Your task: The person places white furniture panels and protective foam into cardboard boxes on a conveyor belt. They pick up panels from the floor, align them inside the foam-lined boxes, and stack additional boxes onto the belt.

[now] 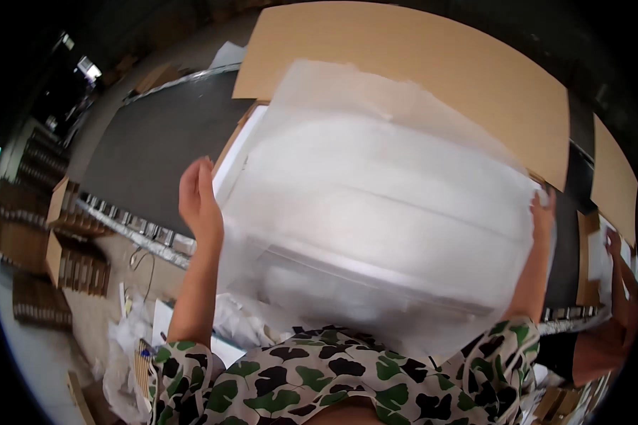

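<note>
A translucent white foam sheet (376, 198) spreads across a shallow cardboard box (235, 138) in front of me, its near part hanging down toward my body. White lining shows along the box's left side. My left hand (200, 200) is raised beside that side, seen edge-on, with its fingers extended and nothing visible in them. At the far right corner of the sheet, my right hand (542, 211) has its fingers closed on the edge. What lies beneath the sheet shows only as blurred pale shapes and straight lines.
A large brown cardboard panel (411, 49) stands behind the box. The dark conveyor belt (163, 142) has a metal roller edge (138, 225). Stacked slotted cardboard pieces (78, 262) lie at left, crumpled white wrapping (124, 354) below. Another person's arm (620, 283) works at right.
</note>
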A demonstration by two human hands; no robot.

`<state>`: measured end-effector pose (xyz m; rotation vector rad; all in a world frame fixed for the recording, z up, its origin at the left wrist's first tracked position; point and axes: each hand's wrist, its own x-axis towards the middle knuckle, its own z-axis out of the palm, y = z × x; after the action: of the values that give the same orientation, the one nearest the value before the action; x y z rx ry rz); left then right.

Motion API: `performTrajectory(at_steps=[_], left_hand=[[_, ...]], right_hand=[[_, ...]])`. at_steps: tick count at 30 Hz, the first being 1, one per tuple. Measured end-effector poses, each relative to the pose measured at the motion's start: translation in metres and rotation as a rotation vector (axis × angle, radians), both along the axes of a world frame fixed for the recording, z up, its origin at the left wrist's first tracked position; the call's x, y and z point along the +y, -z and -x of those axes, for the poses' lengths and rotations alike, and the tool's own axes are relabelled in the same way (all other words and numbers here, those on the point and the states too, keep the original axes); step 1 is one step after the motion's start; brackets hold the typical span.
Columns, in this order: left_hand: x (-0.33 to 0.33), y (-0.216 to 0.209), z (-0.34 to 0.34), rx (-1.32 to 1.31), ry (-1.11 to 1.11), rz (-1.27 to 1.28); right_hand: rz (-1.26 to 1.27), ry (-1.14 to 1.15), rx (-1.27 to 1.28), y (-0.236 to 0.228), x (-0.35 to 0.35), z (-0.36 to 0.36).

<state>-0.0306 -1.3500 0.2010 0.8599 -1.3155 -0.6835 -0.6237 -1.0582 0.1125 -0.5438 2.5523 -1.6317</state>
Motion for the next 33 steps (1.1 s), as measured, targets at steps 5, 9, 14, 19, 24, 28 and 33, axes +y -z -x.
performTrajectory(at_steps=[5, 9, 14, 19, 24, 28, 33], left_hand=[[0.087, 0.014, 0.005, -0.949, 0.913, 0.544], [0.013, 0.077, 0.011, -1.5, 0.613, 0.519], [-0.138, 0.108, -0.038, -1.647, -0.131, 0.4], [-0.22, 0.101, -0.052, -1.458, 0.0, -0.449], [-0.139, 0.036, 0.037, -0.989, -0.073, 0.8], [-0.133, 0.082, 0.104, -1.215, 0.394, 0.552], [-0.187, 0.16, 0.141, -1.394, 0.333, 0.277]], right_hand=[[0.233, -0.194, 0.187, -0.07, 0.005, -0.083], [-0.541, -0.538, 0.301, -0.055, 0.032, -0.159], [-1.283, -0.46, 0.176, -0.007, 0.065, -0.17], [-1.418, -0.402, 0.125, 0.033, 0.096, -0.098], [-1.355, -0.309, 0.305, 0.012, 0.059, -0.078], [-1.006, -0.345, 0.58, 0.019, -0.027, -0.077], [-0.953, -0.3, 0.728, 0.061, -0.078, -0.039]])
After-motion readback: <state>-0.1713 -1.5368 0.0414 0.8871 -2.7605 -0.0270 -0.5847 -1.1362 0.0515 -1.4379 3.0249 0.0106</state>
